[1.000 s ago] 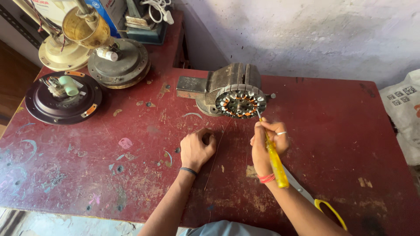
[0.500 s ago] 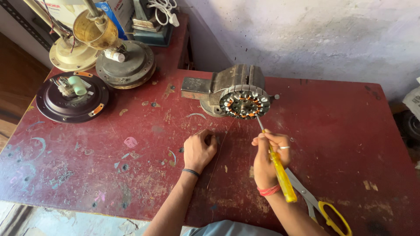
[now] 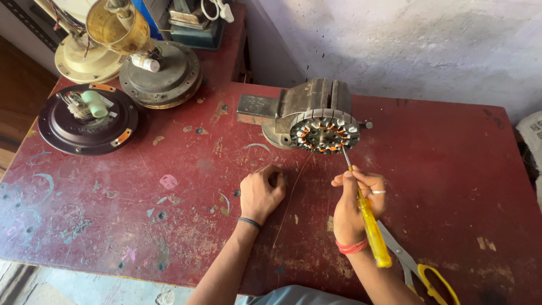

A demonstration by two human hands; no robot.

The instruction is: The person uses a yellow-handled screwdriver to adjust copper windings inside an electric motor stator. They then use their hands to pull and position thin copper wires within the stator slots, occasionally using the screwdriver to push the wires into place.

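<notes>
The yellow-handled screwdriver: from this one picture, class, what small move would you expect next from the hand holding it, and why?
Probably a small push or lever of the tip into the winding slots. The right hand grips the yellow-handled screwdriver, whose tip already meets the lower edge of the stator clamped in the vise. The left hand rests closed on the red table, seemingly holding a thin wire.

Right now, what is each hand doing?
Left hand: closed in a loose fist, resting on the table.
Right hand: shut on the yellow screwdriver.
</notes>
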